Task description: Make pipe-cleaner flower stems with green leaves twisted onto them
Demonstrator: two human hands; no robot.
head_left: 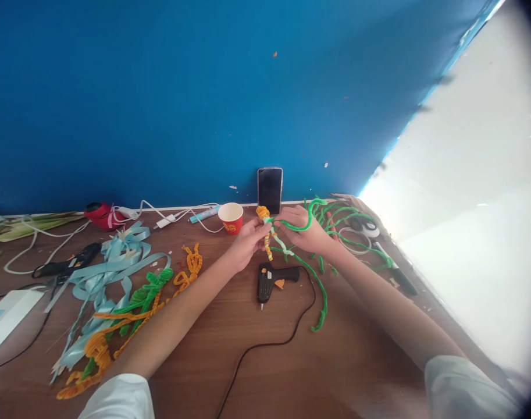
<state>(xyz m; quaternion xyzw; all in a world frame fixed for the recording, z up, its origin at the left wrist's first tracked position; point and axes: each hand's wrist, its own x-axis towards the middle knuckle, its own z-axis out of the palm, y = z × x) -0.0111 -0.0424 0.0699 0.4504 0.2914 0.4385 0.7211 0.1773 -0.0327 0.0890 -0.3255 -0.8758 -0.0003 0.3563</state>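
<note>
My left hand (246, 243) is closed, its thumb and fingers pinching a small pipe-cleaner figure (262, 213). The figure has an orange coiled top, with one orange-striped strand and one pale green strand hanging below. Against its middle, my right hand (302, 227) pinches a bright green pipe cleaner (310, 219), which curls up over the back of the hand. The fingertips of both hands meet there, and they partly hide the join. Below the hands lies a black hot glue gun (270, 280), nozzle toward me. A long green pipe cleaner (323, 297) trails beside it.
A phone (270, 186) leans on the blue wall behind a red paper cup (231, 219). Blue ribbons (117, 262) and orange pipe-cleaner pieces (98, 349) lie left. More green pipe cleaners (348, 212) lie right. The glue gun's cord (265, 344) crosses the table's front.
</note>
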